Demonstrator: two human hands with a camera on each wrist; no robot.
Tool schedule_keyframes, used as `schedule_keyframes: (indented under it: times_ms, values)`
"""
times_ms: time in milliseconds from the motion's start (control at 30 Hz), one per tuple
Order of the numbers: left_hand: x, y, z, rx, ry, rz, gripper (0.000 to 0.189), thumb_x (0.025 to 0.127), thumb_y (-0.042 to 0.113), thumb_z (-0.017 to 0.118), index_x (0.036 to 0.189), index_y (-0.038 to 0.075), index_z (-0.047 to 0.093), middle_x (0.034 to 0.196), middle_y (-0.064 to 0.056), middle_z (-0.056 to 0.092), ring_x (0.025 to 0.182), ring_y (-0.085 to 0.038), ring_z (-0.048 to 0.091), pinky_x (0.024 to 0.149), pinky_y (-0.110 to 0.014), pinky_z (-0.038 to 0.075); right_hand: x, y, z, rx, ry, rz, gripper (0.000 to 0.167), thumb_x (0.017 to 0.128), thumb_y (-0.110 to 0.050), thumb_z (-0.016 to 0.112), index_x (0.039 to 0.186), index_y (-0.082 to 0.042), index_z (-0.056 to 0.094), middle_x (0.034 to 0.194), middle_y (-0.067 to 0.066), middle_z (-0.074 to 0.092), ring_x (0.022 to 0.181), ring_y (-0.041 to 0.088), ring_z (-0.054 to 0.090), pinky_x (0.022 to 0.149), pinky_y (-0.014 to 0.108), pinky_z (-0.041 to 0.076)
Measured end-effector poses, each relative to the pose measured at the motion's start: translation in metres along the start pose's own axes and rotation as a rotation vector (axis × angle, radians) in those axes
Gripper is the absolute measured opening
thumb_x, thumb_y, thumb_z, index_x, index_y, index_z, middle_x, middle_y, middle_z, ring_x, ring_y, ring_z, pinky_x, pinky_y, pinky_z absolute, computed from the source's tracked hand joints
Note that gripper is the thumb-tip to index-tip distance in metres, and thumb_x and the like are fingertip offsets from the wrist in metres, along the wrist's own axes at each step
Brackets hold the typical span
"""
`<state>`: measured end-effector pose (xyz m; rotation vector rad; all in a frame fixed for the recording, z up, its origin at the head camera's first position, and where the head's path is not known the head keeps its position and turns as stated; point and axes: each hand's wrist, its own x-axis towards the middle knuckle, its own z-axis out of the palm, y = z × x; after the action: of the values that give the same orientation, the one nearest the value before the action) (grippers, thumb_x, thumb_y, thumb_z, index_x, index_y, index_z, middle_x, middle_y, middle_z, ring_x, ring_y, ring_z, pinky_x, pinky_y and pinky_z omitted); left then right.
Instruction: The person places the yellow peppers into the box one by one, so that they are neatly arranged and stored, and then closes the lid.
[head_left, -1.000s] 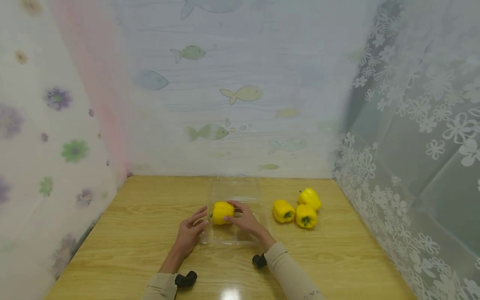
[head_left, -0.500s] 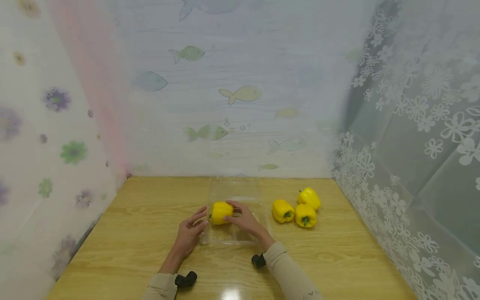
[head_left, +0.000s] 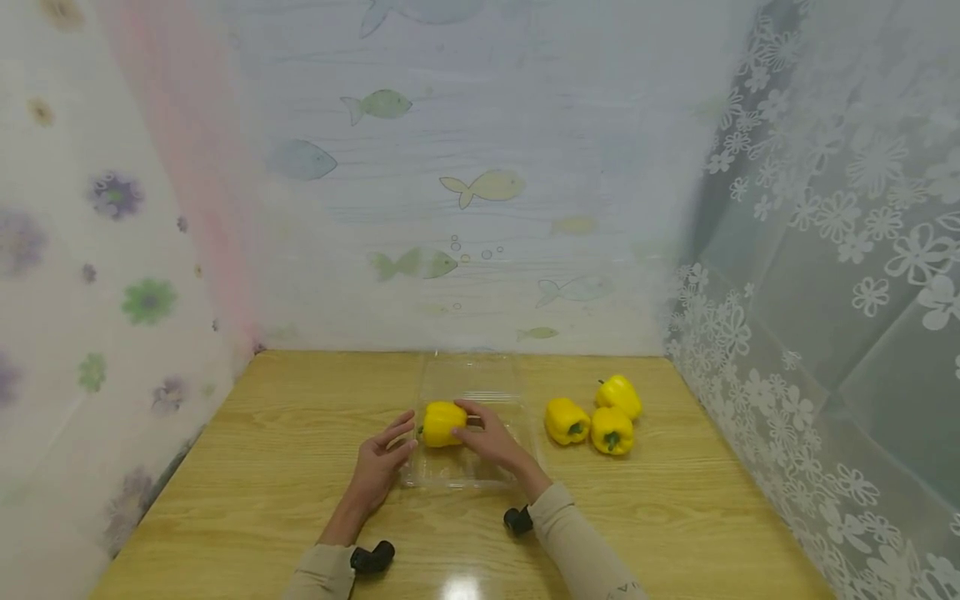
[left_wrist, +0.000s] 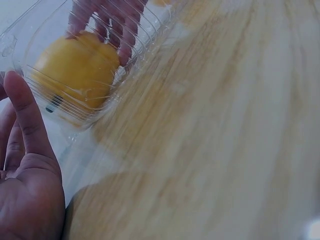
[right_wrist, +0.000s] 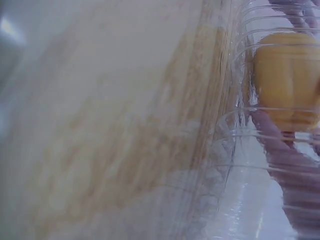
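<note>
A yellow bell pepper [head_left: 442, 423] lies on its side in the left part of a clear plastic box [head_left: 472, 482], its green stem pointing left. My right hand [head_left: 495, 437] reaches into the box and holds the pepper at its right end, thumb in front and fingers behind. Along the box's left wall is my left hand [head_left: 378, 469], fingers extended, fingertips at the wall. Through the ribbed wall, the left wrist view shows the pepper [left_wrist: 75, 70] and the right fingers on it. In the right wrist view the pepper [right_wrist: 285, 75] appears behind clear plastic.
The box's clear lid [head_left: 471, 377] is folded back toward the rear wall. To the right of the box, a yellow pepper [head_left: 566, 422], a second pepper [head_left: 612, 431] and a third pepper [head_left: 619, 397] sit close together on the wooden table [head_left: 300, 417]. Patterned curtains surround the table.
The pepper in the box has shifted very slightly left under my right hand. My left hand stays in place, and the peppers on the table have not moved.
</note>
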<state>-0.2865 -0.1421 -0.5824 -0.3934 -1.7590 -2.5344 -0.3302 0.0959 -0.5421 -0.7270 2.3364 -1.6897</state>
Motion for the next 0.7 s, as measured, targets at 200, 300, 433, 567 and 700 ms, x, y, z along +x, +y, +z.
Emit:
schedule_keyframes:
  times_ms: [200,300,433,567,700]
  values:
    - [-0.0004,0.0016,0.0012,-0.015,0.016,-0.007,0.048,0.095,-0.007,0.064,0.138,-0.022,0.046,0.152,-0.006,0.053,0.091,-0.005,0.063,0.068,-0.014,0.052,-0.0026,-0.0018,0.0005,0.010,0.010,0.015,0.057,0.103,-0.014,0.061,0.154,0.001,0.040,0.151,0.025,0.044,0.134,0.046,0.048,0.096,0.045,0.055]
    - [0.0001,0.0010,0.0009,-0.029,0.020,0.002,0.049,0.095,-0.006,0.066,0.137,-0.023,0.046,0.149,-0.003,0.056,0.090,-0.005,0.064,0.067,-0.014,0.052,-0.0020,-0.0029,0.0007,0.017,0.024,0.023,0.057,0.102,-0.014,0.062,0.153,0.001,0.042,0.150,0.025,0.045,0.132,0.046,0.050,0.094,0.045,0.056]
    - [0.0003,0.0001,0.0001,-0.039,0.005,0.020,0.049,0.095,-0.006,0.065,0.136,-0.024,0.045,0.147,0.000,0.057,0.090,-0.005,0.064,0.067,-0.014,0.052,-0.0016,-0.0042,0.0013,0.017,0.043,0.047,0.057,0.101,-0.016,0.063,0.152,-0.001,0.044,0.150,0.024,0.046,0.131,0.044,0.051,0.095,0.045,0.056]
    - [0.0001,-0.0003,-0.0005,-0.045,-0.007,0.025,0.050,0.095,-0.007,0.065,0.137,-0.025,0.043,0.145,0.003,0.058,0.089,-0.005,0.063,0.067,-0.014,0.052,-0.0032,-0.0047,0.0015,0.018,0.054,0.070,0.057,0.101,-0.018,0.064,0.152,-0.003,0.045,0.149,0.021,0.046,0.132,0.042,0.052,0.096,0.045,0.055]
    - [-0.0005,-0.0007,-0.0010,-0.041,-0.011,0.023,0.052,0.095,-0.006,0.065,0.137,-0.025,0.042,0.145,0.005,0.058,0.090,-0.005,0.063,0.068,-0.014,0.051,-0.0044,-0.0046,0.0012,0.006,0.063,0.067,0.056,0.101,-0.019,0.064,0.151,-0.003,0.046,0.148,0.022,0.047,0.131,0.042,0.052,0.095,0.045,0.056]
